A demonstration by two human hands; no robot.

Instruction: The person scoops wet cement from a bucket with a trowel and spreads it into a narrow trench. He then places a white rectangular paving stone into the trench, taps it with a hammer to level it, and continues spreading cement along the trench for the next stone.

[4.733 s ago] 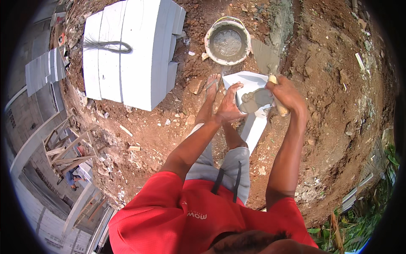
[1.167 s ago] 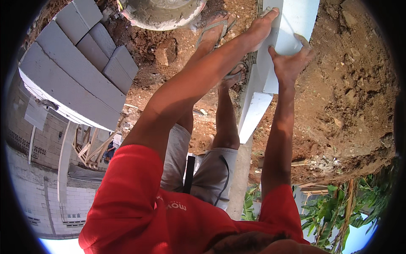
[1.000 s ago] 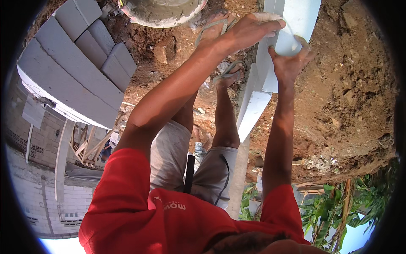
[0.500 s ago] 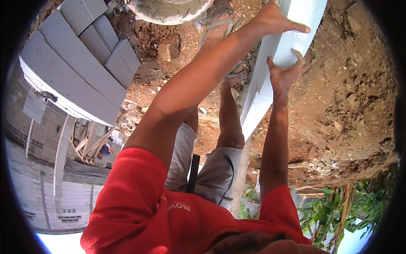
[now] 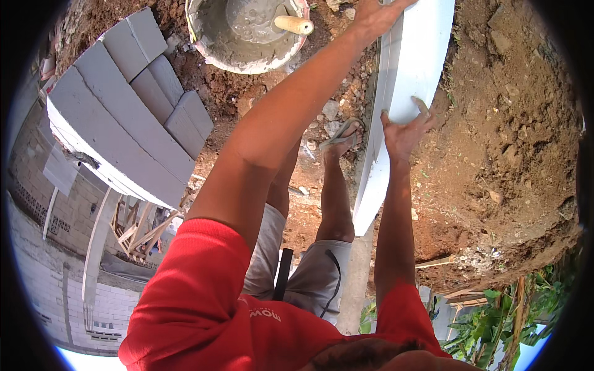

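Pale, smooth lightweight concrete blocks [image 5: 424, 49] form a long row with a bright top and a grey side face. My left hand [image 5: 376, 17] reaches to its far part, at the upper edge of the picture. A digit stretches over the near-left edge of the top; the other fingers are cut off or hidden. Nearer to me, my right hand [image 5: 405, 136] touches the row with thumb and fingers spread apart on the top. To the left stands a round bucket [image 5: 213, 59] of wet grey mortar [image 5: 247, 25], with a wooden-handled trowel [image 5: 294, 25] lying in it.
Several grey blocks [image 5: 117, 111] are stacked at the left. My sandalled foot [image 5: 343, 136] stands on rubbly soil close to the row. A bank of brown earth [image 5: 501, 142] rises on the right. Behind are a block wall [image 5: 46, 266], wooden framing [image 5: 136, 232] and green plants [image 5: 489, 315].
The view has tilted, bringing the mortar bucket and trowel further into sight. My left hand has moved farther along the row. My right hand stays on about the same part of it.
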